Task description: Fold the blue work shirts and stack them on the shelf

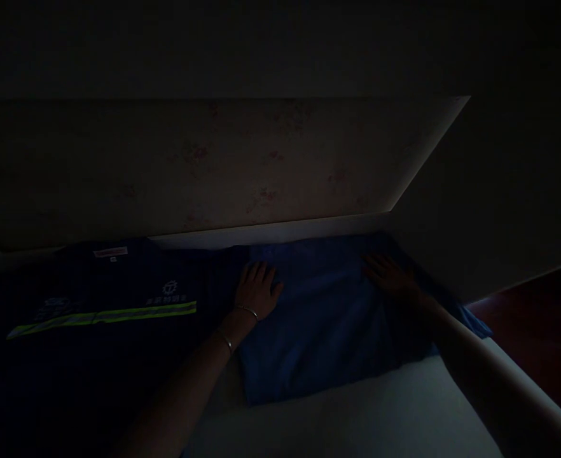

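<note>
A blue garment [318, 324] lies spread on a pale surface; the dim light does not show which kind. My left hand [258, 292] rests flat on its left edge, fingers stretched out, two thin bangles on the wrist. Towards the garment's far right part, my right hand [389, 278] lies palm down with fingers extended. Neither hand grips anything. To the left is a dark navy work shirt [132, 343], its collar label facing up, with a yellow-green and grey reflective stripe [118, 315] and pale printing across the chest.
Behind the garments stands a low white ledge [271, 231], with a recessed flower-patterned panel [261, 165] above it. A dark wall [476, 203] closes in on the right. The pale surface [357, 420] extends in front, and a dark red area [542, 324] shows at the lower right.
</note>
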`<action>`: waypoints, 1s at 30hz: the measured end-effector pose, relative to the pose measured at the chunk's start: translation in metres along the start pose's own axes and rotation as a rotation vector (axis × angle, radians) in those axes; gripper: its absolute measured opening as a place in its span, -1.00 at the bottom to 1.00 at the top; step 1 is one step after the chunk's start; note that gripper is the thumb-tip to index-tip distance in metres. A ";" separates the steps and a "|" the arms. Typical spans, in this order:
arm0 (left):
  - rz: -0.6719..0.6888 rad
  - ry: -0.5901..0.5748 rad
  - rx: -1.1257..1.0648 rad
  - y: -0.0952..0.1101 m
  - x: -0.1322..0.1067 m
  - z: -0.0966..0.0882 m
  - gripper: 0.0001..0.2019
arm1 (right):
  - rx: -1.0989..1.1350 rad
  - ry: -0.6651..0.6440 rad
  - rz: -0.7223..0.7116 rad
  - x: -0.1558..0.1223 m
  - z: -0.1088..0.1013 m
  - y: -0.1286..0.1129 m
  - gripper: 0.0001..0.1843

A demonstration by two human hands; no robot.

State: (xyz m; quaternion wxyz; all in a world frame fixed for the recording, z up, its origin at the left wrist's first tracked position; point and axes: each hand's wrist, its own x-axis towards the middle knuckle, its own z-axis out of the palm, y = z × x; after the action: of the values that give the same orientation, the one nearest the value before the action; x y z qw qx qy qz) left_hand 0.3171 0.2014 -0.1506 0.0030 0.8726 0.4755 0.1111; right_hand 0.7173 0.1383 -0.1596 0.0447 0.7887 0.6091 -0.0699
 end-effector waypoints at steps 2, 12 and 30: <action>-0.021 -0.018 -0.017 0.000 0.004 0.007 -0.38 | -0.003 0.010 -0.006 0.002 0.001 0.004 -0.35; -0.065 -0.031 -0.064 0.005 -0.029 -0.040 -0.45 | -0.269 0.204 -0.130 -0.019 -0.020 -0.021 -0.46; -0.506 -0.303 -0.025 -0.092 -0.225 -0.146 -0.63 | 1.315 -0.374 -0.315 -0.236 -0.014 -0.317 -0.65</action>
State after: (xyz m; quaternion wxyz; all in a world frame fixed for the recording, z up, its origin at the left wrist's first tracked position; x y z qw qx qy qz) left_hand 0.0946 0.0498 -0.0609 0.1121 0.7330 0.6707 -0.0187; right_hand 0.3531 -0.0048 -0.1022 -0.3482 0.5292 0.5295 -0.5641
